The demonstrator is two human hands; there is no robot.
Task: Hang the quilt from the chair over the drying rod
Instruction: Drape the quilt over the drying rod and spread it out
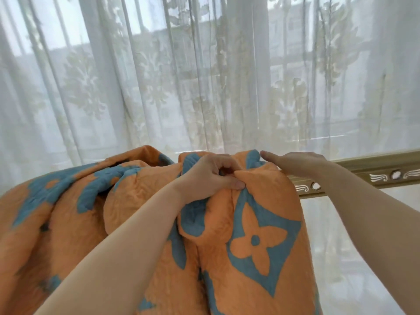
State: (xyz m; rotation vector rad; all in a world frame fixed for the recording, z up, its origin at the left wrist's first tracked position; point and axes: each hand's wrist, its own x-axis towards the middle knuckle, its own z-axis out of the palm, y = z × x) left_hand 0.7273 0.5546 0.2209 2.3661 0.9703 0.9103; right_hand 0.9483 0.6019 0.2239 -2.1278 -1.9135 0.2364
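An orange quilt (256, 251) with blue flower shapes lies bunched over the gold drying rod (368, 172), hanging down toward me and spreading to the left. My left hand (209, 176) pinches a fold of the quilt near its top, thumb against fingers. My right hand (295, 162) lies flat, fingers together, on the quilt's right top edge where it meets the rod. The rod under the quilt is hidden. The chair is out of view.
A sheer white lace curtain (204, 76) hangs right behind the rod across a bright window. The bare ornate part of the rod runs off to the right. A pale glossy floor (354, 258) shows below it.
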